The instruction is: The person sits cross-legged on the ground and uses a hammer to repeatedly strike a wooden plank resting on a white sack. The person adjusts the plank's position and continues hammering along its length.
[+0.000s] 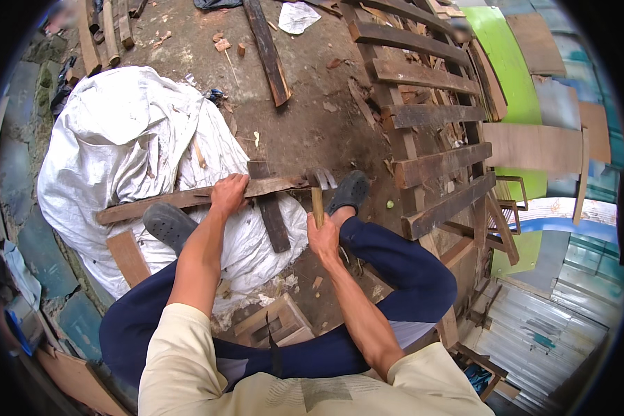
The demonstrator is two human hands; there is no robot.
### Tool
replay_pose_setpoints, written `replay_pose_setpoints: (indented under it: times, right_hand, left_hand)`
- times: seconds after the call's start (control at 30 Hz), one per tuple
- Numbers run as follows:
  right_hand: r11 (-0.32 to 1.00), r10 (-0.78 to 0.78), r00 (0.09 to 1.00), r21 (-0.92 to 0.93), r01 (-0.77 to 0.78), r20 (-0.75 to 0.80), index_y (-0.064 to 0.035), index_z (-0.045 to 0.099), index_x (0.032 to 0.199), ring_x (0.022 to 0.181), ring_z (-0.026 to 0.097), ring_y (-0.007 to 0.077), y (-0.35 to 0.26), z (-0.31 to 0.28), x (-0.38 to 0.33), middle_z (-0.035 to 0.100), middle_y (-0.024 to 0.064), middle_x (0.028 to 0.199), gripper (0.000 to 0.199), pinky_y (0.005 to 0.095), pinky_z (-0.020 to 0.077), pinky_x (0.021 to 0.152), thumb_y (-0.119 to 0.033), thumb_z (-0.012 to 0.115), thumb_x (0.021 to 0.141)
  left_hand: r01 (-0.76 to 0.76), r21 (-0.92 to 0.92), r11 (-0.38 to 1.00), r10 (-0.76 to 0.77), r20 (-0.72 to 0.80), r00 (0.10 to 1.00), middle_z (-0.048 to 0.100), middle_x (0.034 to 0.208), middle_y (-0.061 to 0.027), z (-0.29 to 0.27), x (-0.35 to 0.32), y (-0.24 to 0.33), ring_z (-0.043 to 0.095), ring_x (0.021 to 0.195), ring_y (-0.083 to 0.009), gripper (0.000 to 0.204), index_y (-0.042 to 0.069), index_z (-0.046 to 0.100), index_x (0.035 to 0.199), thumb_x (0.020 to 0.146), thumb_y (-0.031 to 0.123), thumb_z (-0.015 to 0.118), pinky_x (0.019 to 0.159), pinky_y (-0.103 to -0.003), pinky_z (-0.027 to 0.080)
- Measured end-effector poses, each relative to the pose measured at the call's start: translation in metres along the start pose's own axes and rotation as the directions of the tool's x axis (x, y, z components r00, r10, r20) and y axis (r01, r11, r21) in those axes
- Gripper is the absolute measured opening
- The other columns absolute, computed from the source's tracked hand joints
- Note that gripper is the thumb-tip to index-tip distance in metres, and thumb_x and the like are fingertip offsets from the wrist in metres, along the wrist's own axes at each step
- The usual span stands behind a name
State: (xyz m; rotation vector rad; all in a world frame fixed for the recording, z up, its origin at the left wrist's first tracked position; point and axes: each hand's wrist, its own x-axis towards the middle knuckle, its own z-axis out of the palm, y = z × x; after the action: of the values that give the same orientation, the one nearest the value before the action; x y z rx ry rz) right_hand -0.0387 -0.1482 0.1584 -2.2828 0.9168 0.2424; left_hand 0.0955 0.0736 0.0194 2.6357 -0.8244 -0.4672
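Observation:
A long brown wooden plank point(149, 206) lies slantwise across a white woven sheet point(128, 132). My left hand point(229, 194) is closed around the plank, right of its middle. A shorter dark board point(275, 225) crosses the plank near its right end. In my right hand point(322, 234) is a hammer point(317, 204), gripped by its wooden handle. The hammer's metal head point(323, 179) is beside the plank's right end; I cannot tell whether they touch. My left clog point(168, 225) is against the plank's near side, and my right clog point(349, 191) stands beyond the hammer.
A slatted wooden pallet point(437, 121) stands at the right, near green and brown panels point(534, 145). A dark beam point(267, 55) and loose timber strips point(109, 35) lie at the back. A wooden block point(277, 322) sits between my legs, and a short board point(127, 256) lies near my left knee.

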Motion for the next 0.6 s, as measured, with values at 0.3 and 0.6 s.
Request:
replay_pose_setpoints:
  times: [0.3, 0.6]
  right_hand:
    - [0.519, -0.268, 0.874, 0.704, 0.485, -0.404, -0.0014, 0.062, 0.089, 0.060, 0.062, 0.0328, -0.014, -0.017, 0.005, 0.061, 0.0185, 0.067, 0.030, 0.0413, 0.0475, 0.059, -0.031, 0.068, 0.092]
    - [0.956, -0.134, 0.960, 0.222, 0.191, -0.246, 0.0045, 0.065, 0.091, 0.063, 0.063, 0.0227, -0.018, -0.037, 0.016, 0.063, 0.0079, 0.064, 0.038, 0.0383, 0.0512, 0.062, -0.033, 0.065, 0.094]
  left_hand:
    - [0.047, -0.010, 0.999, -0.046, 0.040, 0.998, 0.065, 0.113, -0.0069, -0.001, 0.002, -0.004, 0.059, 0.119, -0.0262, 0.063, 0.012, 0.054, 0.116, 0.065, 0.028, 0.088, 0.096, -0.041, 0.050]
    - [0.028, 0.050, 0.998, -0.032, 0.074, 0.997, 0.062, 0.125, -0.0081, 0.002, 0.002, -0.005, 0.050, 0.132, -0.0256, 0.065, 0.011, 0.054, 0.123, 0.069, 0.030, 0.086, 0.111, -0.045, 0.039]
